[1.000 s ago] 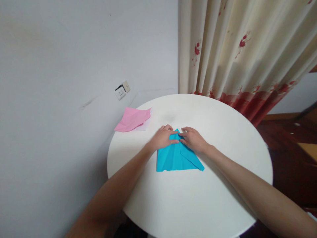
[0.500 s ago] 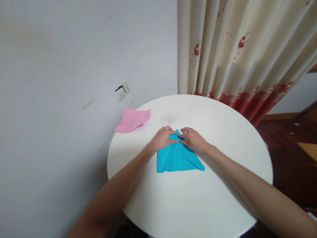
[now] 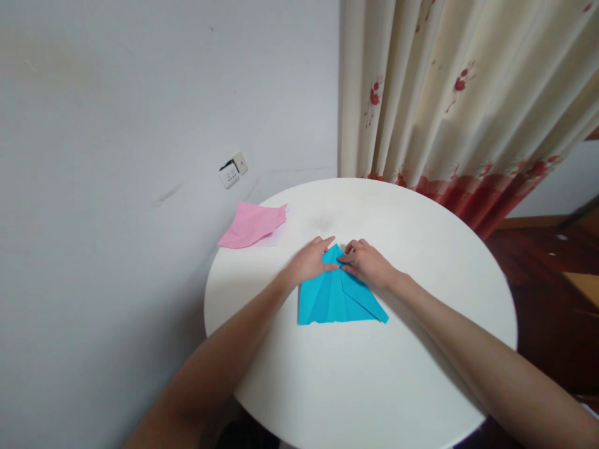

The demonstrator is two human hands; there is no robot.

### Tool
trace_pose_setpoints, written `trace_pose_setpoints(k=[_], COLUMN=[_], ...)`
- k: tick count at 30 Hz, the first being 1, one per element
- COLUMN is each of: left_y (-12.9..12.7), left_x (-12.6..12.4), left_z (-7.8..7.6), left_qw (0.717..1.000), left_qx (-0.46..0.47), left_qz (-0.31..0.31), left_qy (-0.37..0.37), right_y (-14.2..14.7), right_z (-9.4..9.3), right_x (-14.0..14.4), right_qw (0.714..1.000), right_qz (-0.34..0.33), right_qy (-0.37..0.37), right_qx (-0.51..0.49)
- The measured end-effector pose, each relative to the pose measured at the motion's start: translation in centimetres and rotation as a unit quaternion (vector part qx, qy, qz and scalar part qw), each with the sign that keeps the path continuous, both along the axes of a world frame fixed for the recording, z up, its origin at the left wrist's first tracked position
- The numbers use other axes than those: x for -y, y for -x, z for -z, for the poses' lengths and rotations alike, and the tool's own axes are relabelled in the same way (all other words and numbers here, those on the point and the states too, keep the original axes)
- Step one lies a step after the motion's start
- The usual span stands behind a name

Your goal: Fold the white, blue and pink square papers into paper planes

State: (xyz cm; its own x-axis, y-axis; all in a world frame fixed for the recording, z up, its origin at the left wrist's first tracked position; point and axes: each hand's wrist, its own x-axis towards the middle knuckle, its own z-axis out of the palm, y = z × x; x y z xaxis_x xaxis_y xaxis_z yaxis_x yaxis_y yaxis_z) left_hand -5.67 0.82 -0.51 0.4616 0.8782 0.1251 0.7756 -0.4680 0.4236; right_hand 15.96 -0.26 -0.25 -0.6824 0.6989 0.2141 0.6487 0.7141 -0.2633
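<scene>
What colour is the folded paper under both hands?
Bright blue. The folded paper lies on the white table, clearest in the head view.
</scene>
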Motion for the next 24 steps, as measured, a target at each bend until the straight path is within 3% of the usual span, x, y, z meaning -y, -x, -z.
trace_pose_setpoints(k=[7, 14, 19, 24], left_y=[0.0, 0.4, -0.2, -0.8], left_x=[0.1, 0.1, -0.3, -0.3], left_z=[-0.3, -1.6, -1.1, 0.1], left_qw=[0.999, 0.988, 0.973, 0.985], left_qx=[0.006, 0.110, 0.172, 0.148], left_qz=[-0.020, -0.042, -0.064, -0.057], left_qy=[0.038, 0.100, 0.142, 0.075], right_y=[0.0, -0.1, -0.2, -0.3], right_z=[-0.1, -0.3, -0.3, -0.2], right_x=[0.0, 0.0, 0.0, -0.2], right_qw=[1.000, 0.999, 0.998, 0.998], right_qz=[0.006, 0.017, 0.019, 0.015], right_qy=[-0.006, 0.000, -0.002, -0.003], right_qx=[0.020, 0.045, 0.059, 0.055])
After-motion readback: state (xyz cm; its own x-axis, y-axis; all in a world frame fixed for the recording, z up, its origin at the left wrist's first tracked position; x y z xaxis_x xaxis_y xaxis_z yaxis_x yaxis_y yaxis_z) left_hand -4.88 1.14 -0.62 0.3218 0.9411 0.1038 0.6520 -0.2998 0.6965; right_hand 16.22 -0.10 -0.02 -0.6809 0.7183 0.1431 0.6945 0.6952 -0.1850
